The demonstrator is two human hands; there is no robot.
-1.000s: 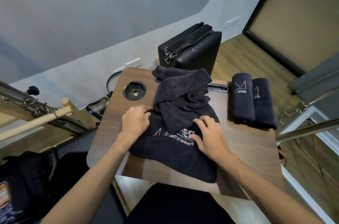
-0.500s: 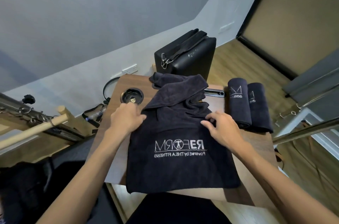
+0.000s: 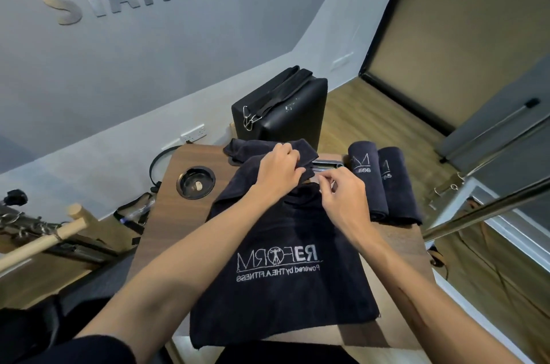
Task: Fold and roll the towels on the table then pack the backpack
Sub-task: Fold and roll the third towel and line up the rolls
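Observation:
A dark navy towel (image 3: pixel 279 298) with white mirrored lettering lies spread over the wooden table (image 3: pixel 166 214), its near edge hanging over the front. My left hand (image 3: pixel 278 171) grips a bunched fold at the towel's far end. Beside it, my right hand (image 3: pixel 342 195) pinches the towel's far edge with thumb and fingers. Two rolled dark towels (image 3: pixel 382 182) lie side by side at the table's right. A dark bag, perhaps the backpack (image 3: pixel 18 331), shows at the lower left edge.
A black padded box with straps (image 3: pixel 282 109) stands behind the table. A round black cable port (image 3: pixel 195 182) sits in the table's left part. A wooden bar (image 3: pixel 38 241) and metal frame lie left; a metal rail (image 3: pixel 488 203) runs on the right.
The crumpled towel was pulled flat toward me, lettering now showing. Both hands moved from its middle to the far end, where they now hold the bunched edge.

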